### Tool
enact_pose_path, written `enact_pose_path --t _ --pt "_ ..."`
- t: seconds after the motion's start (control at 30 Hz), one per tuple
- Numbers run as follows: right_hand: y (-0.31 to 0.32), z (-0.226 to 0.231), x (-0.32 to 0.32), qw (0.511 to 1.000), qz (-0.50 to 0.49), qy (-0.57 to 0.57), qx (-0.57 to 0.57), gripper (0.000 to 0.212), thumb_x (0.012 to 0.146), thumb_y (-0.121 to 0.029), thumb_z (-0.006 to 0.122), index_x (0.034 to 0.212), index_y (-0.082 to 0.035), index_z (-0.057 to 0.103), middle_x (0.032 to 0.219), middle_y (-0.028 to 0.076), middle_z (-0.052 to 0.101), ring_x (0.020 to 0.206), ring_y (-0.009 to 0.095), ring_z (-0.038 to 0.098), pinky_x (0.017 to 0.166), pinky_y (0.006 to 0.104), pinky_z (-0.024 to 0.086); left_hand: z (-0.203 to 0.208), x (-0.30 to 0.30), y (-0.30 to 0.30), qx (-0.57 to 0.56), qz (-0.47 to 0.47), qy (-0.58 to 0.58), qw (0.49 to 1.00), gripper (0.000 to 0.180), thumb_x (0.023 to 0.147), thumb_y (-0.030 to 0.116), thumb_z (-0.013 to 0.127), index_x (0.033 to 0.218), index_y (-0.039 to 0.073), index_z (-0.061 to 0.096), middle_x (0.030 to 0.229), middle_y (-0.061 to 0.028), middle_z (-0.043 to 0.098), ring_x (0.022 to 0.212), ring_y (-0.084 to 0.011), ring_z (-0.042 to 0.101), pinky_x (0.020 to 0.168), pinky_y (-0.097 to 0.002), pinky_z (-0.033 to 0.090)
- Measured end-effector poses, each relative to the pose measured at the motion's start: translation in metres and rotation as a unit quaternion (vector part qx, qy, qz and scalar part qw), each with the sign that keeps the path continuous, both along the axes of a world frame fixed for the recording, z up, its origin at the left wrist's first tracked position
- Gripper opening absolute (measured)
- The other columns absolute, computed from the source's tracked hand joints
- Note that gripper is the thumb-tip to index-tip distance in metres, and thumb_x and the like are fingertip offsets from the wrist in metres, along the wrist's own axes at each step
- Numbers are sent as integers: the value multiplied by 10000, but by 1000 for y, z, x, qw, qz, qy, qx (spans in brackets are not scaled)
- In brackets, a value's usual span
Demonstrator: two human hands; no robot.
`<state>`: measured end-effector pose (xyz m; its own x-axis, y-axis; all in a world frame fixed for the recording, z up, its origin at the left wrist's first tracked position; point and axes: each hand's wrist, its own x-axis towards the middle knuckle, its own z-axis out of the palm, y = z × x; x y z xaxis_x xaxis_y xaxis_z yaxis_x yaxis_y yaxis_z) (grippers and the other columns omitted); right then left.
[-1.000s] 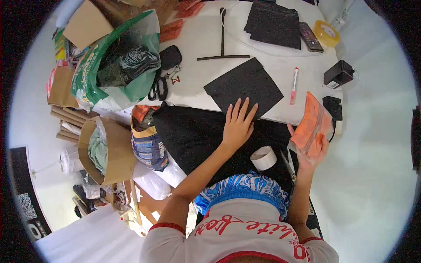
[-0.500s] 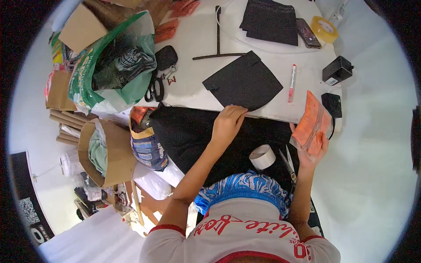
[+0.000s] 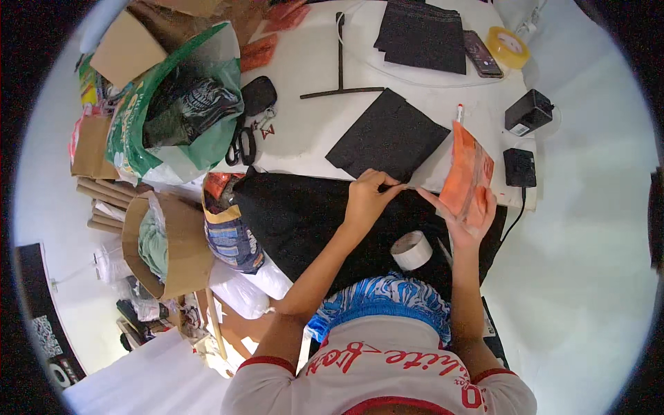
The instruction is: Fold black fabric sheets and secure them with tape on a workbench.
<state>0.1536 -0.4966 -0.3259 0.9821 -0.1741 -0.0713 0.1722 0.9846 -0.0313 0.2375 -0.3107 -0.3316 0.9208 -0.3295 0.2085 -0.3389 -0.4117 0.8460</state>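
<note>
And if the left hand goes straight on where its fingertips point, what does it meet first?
Most likely the right hand, at its thumb, close to the left hand; whether they already touch is unclear.

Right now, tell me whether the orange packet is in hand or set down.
In hand: the right hand grips the orange packet low, its top partly hiding the marker.

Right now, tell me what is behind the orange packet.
Behind the orange packet in the right hand, one end of a marker shows on the white table; the rest of the marker is covered.
</note>
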Motion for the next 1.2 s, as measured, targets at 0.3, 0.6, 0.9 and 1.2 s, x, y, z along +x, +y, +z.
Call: enact_pose_path --t 0.3,0.6,0.9,1.2 --pt "3 1 26 993 28 109 -16 541 805 -286 567 1295 -93 446 1320 97 485 1246 280 426 1051 568 272 -6 2 -2 14 -22 -88 996 204 654 63 774 705 6 586 710 -105 608 687 -279 583 608 -355 475" --pt "-5 -1 32 990 28 134 -37 382 800 -268 574 1132 -78 578 1179 70 601 1114 229 548 982 416 403 -13 5 -1 31 -37 -86 995 226 630 22 749 726 20 545 748 -108 551 751 -298 537 644 -380 457" --pt "-13 -16 33 987 11 152 -46 596 768 -285 585 1309 -113 406 1356 112 382 1263 338 305 995 615 197 -15 4 -1 7 -58 -81 995 238 651 64 763 728 20 543 753 -94 548 769 -284 539 656 -363 462" --pt "-14 -9 22 988 12 148 -30 639 762 -302 584 1343 -118 390 1402 110 346 1306 360 255 1009 679 135 -24 3 0 -5 -42 -72 996 244 666 99 786 704 18 559 738 -95 562 729 -275 550 645 -350 464"
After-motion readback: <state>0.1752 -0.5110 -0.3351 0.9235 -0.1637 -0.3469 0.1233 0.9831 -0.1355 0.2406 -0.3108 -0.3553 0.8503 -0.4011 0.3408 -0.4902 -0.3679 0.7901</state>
